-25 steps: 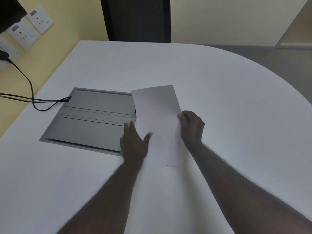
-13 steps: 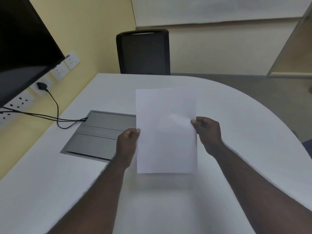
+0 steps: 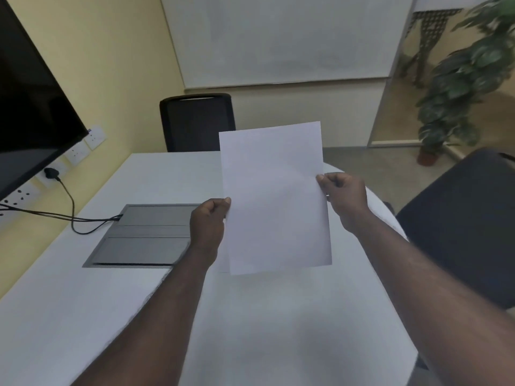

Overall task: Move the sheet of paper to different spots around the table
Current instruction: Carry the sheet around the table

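A blank white sheet of paper [image 3: 274, 196] hangs upright in the air above the white table [image 3: 83, 316], its face toward me. My left hand [image 3: 207, 227] pinches the sheet's left edge about halfway down. My right hand [image 3: 344, 197] pinches the right edge a little higher. The sheet touches nothing but my fingers and hides part of the table's far side.
A grey cable hatch [image 3: 145, 235] is set into the table at the left, with black cables [image 3: 69, 215] running to wall sockets. A dark screen [image 3: 28, 121] hangs at left. One black chair [image 3: 196, 121] stands at the far end, another [image 3: 468, 227] at right. A potted plant [image 3: 462, 87] stands far right.
The sheet lay flat on the table under both hands a second ago; both hands have gripped its edges and lifted it upright, then raised it higher. My view has tilted up.
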Demonstrator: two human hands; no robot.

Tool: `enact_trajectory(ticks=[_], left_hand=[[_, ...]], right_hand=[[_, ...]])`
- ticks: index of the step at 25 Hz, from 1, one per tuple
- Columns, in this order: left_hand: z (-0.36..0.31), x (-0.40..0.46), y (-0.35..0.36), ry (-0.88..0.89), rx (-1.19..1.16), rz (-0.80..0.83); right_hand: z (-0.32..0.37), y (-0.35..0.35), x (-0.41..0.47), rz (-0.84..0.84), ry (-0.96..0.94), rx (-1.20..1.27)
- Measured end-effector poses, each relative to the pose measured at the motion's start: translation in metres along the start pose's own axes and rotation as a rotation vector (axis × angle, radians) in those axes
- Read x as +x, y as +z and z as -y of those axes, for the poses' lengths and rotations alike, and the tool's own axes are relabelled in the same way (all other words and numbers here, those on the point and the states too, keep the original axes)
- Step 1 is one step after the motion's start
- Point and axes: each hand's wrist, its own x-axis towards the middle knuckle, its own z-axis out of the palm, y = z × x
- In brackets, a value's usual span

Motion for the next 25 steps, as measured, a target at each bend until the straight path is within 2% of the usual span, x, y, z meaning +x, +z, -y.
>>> enact_trajectory(ticks=[8, 14, 25], left_hand=[[-0.075, -0.058, 0.09, 0.084, -0.082, 0.169], [-0.102, -0.102, 0.193, 0.1, -0.112, 0.268], [-0.12, -0.186, 0.373, 0.069, -0.147, 0.274]], right_hand=[[0.054, -0.134, -0.026, -0.143, 0.023, 0.073], [0.071, -0.251, -0.031, -0.253, -0.006, 0.051], [0.071, -0.446, -0.009, -0.248, -0.014, 0.055]])
